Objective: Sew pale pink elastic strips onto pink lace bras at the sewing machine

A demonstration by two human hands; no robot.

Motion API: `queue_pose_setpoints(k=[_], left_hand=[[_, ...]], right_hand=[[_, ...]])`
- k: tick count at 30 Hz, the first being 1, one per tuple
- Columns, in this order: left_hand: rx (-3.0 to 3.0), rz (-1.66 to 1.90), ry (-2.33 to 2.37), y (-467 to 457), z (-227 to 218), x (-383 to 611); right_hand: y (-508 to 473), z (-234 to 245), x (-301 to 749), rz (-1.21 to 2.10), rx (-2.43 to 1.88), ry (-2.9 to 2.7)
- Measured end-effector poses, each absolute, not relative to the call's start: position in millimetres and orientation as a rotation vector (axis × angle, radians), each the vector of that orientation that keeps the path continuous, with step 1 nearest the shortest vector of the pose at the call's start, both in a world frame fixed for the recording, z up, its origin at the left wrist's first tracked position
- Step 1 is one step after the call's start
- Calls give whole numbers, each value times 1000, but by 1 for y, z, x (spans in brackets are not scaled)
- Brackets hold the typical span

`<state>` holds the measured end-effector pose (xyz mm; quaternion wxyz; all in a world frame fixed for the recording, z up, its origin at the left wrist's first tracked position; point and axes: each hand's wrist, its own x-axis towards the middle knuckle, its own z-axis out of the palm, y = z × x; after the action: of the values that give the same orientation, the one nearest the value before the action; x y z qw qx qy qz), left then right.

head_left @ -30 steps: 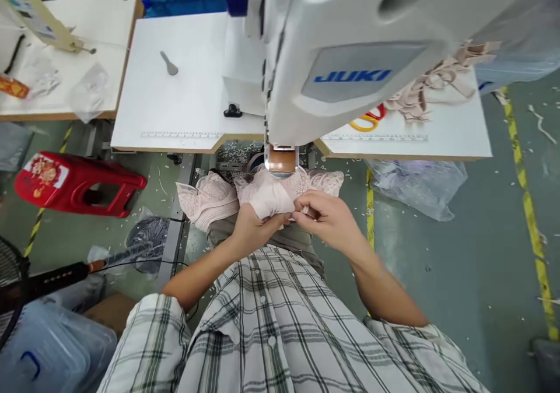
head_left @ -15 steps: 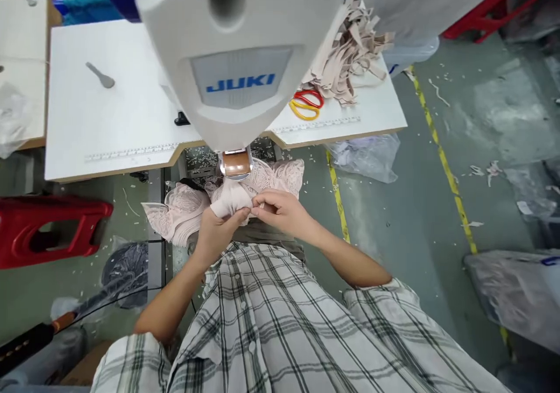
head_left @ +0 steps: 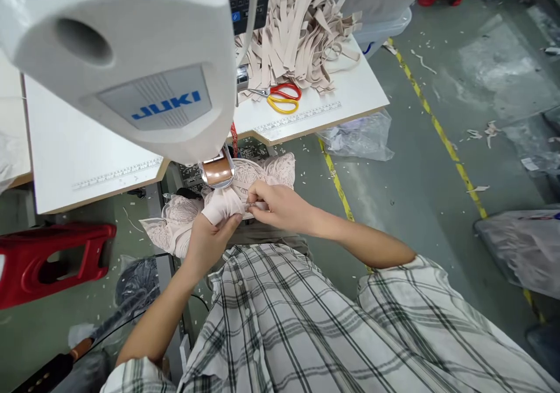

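A pale pink lace bra (head_left: 262, 174) lies bunched below the head of a white JUKI sewing machine (head_left: 144, 72). My left hand (head_left: 207, 241) is closed around a folded pink part of it, thumb on top. My right hand (head_left: 280, 206) pinches the fabric edge just right of the left hand, fingers pressed together. Both hands sit right under the machine's brown-faced end (head_left: 217, 171). More of the lace garment (head_left: 168, 232) hangs to the left over my lap.
A heap of beige straps (head_left: 293, 25) and red-and-yellow scissors (head_left: 280, 95) lie on the white table (head_left: 332, 104). A red plastic stool (head_left: 48, 262) lies on the floor at left. Clear plastic bags (head_left: 359, 139) sit under the table and at right (head_left: 520, 253). Yellow floor lines (head_left: 441, 136) run alongside.
The view has swung to the right, so the machine head now sits at upper left and the strap heap shows. Both hands stay gripping the pink fabric under the machine.
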<state>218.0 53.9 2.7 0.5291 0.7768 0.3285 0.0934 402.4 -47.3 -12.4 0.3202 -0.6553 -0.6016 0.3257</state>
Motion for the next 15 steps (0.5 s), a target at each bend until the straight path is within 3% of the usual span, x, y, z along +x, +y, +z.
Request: queue_pose_setpoints(k=[5,15], left_hand=[[1937,214,838,48,5,222],[1907,208,831,61,6,231]], right_hand=[[-47,-11,402,770,-1726,-1676],[-39,-16,417,980,-1644,-1524]])
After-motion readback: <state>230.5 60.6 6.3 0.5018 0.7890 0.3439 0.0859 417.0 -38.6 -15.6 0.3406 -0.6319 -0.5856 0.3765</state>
